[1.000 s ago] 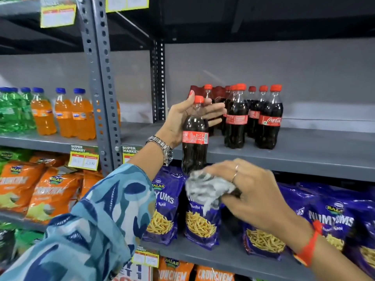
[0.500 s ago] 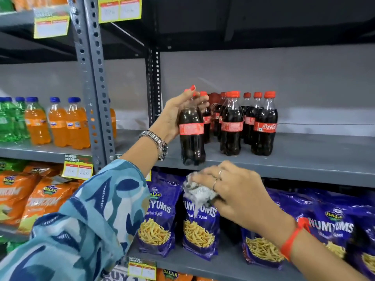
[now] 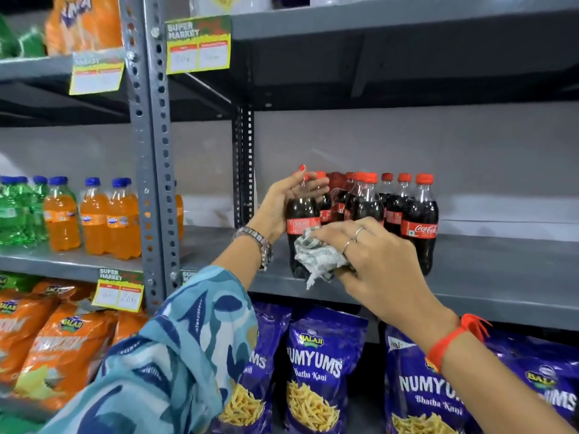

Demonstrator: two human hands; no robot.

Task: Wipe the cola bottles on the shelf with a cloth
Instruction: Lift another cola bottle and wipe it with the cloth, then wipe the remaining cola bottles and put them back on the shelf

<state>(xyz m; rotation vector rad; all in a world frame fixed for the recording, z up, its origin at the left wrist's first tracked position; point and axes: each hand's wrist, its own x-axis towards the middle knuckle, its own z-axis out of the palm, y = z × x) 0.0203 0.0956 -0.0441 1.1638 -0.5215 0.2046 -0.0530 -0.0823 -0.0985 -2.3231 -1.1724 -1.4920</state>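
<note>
The cola bottle [image 3: 301,214] being cleaned stands upright near the front edge of the grey metal shelf [image 3: 488,277], at the left end of the cluster of other cola bottles [image 3: 391,211], which stand just behind and to its right with red caps and red labels. The left hand [image 3: 283,203] is wrapped around the bottle's neck and shoulder from the left, fingers curled across the front below the cap and thumb raised beside it. The right hand [image 3: 376,255] presses a crumpled grey-and-white cloth [image 3: 318,256] against the bottle's lower half, just under the label, with the fingers bunched tight around the cloth; a loose corner hangs down to the shelf edge. There are two rings on the right hand and a red thread [image 3: 451,339] at its wrist; a metal watch [image 3: 258,245] sits on the left wrist above a blue patterned sleeve [image 3: 175,355]. To the left, past the perforated upright post [image 3: 150,151], orange drink bottles [image 3: 103,220] and green drink bottles [image 3: 18,211] stand on the neighbouring shelf. Purple snack bags [image 3: 316,368] fill the shelf below, with orange snack bags [image 3: 50,339] to their left. Yellow price tags [image 3: 197,45] hang from the shelf edges.
</note>
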